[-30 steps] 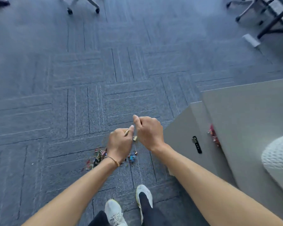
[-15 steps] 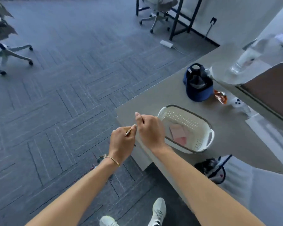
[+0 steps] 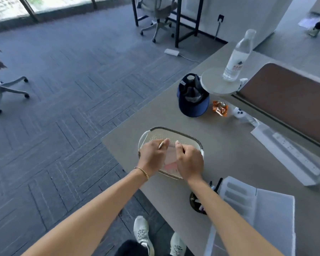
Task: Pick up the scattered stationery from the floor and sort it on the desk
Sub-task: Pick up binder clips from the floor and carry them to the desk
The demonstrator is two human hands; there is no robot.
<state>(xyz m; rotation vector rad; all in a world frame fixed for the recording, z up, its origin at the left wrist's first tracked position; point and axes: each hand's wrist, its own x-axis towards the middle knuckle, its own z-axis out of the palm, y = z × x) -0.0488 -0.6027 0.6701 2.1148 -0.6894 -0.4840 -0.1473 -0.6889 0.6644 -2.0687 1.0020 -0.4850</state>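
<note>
Now — left hand (image 3: 152, 154) grip pinches pen (image 3: 161, 144) | right hand (image 3: 189, 161) clenched, contents unclear | over basket (image 3: 183, 134)

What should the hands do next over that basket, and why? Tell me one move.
Probably lower and release. Both hands, left hand and right hand, hover curled over the white basket on the desk; the left pinches a thin pale stick-like item. What the right holds is hidden.
</note>
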